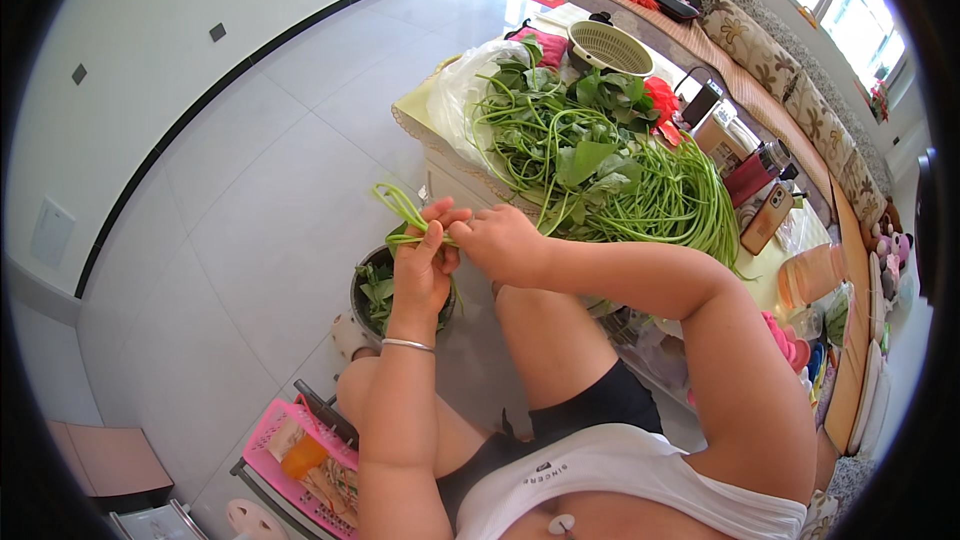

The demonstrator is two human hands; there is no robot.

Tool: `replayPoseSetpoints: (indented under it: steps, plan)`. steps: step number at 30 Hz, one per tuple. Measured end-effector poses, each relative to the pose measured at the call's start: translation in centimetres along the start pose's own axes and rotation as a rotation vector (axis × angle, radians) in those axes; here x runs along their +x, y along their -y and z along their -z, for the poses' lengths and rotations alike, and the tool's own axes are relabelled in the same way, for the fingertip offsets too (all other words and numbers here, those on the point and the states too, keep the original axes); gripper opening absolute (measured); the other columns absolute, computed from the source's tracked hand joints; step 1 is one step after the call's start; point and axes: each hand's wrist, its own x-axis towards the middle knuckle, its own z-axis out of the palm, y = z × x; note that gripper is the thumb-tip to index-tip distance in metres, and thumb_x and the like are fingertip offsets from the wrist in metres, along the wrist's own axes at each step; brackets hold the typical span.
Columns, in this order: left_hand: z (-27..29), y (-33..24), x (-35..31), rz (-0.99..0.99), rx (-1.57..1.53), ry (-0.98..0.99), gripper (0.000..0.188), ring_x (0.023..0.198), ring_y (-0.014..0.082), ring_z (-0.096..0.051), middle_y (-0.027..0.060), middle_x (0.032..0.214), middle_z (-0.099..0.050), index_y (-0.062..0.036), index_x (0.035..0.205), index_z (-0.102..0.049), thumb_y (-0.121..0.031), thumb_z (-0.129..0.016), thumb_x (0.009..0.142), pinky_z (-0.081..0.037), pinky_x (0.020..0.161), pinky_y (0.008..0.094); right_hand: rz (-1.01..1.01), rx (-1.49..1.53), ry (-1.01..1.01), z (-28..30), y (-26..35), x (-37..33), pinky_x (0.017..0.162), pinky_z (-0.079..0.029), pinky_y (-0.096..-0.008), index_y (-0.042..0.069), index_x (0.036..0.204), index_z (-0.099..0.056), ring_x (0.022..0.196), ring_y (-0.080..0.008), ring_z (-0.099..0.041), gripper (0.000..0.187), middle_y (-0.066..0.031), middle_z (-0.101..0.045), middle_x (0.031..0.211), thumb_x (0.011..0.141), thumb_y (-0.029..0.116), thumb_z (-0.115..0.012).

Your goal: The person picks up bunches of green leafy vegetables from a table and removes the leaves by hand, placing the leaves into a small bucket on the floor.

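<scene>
My left hand (424, 265), with a silver bangle at the wrist, is closed around a few long green leaf stems (402, 206). Their looped ends stick out past the fingers. My right hand (503, 245) meets the left one, its thumb and fingers pinched together against the left fingertips; what lies in that pinch is hidden. Below my left hand a dark round pot (357, 290) stands on the floor with green leaves (377, 292) in it. Beyond my hands, a big heap of leafy greens (585, 155) with long stems covers the near part of the table.
A plastic bag (462, 90) and a colander (610, 48) sit by the heap. Along the table's right are a phone (768, 218), a dark red flask (755, 175) and a clear pinkish container (812, 275). A pink basket (275, 440) stands at lower left; a sofa (765, 60) lines the window side.
</scene>
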Motion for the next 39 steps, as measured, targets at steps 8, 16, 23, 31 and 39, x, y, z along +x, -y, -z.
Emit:
replayPoseSetpoints:
  steps: [8, 16, 23, 31, 39]
  plan:
    - [4.2, -2.2, 0.5, -0.089, -0.449, -0.194, 0.015, 0.059, 0.0111, -0.046, 0.0033, 0.081, -0.059, -0.0087, 0.092, -0.057, -0.024, -0.056, 0.095, -0.034, 0.049, 0.0223, -0.097, 0.333, 0.318, 3.3, -6.6, -2.2, 0.080, -0.048, -0.0443, 0.008, 0.144, -0.029, 0.093, -0.0372, -0.061, 0.091, -0.0195, -0.063, 0.106, 0.071, 0.034, -0.076]
    - [5.8, -4.6, -0.1, -0.214, -0.418, -0.168, 0.017, 0.059, 0.0114, -0.044, 0.0025, 0.078, -0.056, -0.0095, 0.089, -0.056, -0.026, -0.056, 0.095, -0.032, 0.050, 0.0241, -0.045, 0.082, 0.151, 5.9, -15.0, -3.9, 0.085, -0.046, -0.0423, 0.014, 0.129, -0.053, 0.094, -0.0314, -0.060, 0.056, -0.0130, -0.065, 0.102, 0.075, 0.014, -0.068]
    - [7.7, -7.1, -1.4, -0.349, -0.507, -0.198, 0.016, 0.058, 0.0093, -0.041, 0.0004, 0.074, -0.053, -0.0095, 0.088, -0.056, -0.023, -0.053, 0.096, -0.030, 0.048, 0.0226, -0.009, -0.003, 0.056, 7.2, -16.6, -4.4, 0.089, -0.042, -0.0415, 0.014, 0.135, -0.046, 0.095, -0.0326, -0.054, 0.068, -0.0115, -0.060, 0.103, 0.071, 0.008, -0.066]
    - [9.6, -9.9, -3.5, -0.436, -0.618, -0.187, 0.014, 0.055, 0.0092, -0.035, -0.0006, 0.070, -0.050, -0.0079, 0.088, -0.055, -0.019, -0.052, 0.096, -0.028, 0.046, 0.0222, -0.248, 0.321, 0.023, 7.3, -20.7, -5.8, 0.081, -0.043, -0.0344, 0.010, 0.129, -0.054, 0.083, -0.0218, -0.051, 0.073, -0.0074, -0.051, 0.083, 0.058, -0.011, -0.047]
    - [8.4, -10.0, -3.9, -0.368, -0.326, -0.267, 0.017, 0.055, 0.0083, -0.035, 0.0011, 0.069, -0.049, -0.0070, 0.091, -0.056, -0.024, -0.055, 0.095, -0.026, 0.045, 0.0211, -0.249, 0.570, 0.229, 9.8, -11.7, 0.0, 0.093, -0.044, -0.0351, 0.003, 0.124, -0.057, 0.105, -0.0213, -0.058, 0.050, -0.0107, -0.065, 0.109, 0.077, 0.018, -0.069]
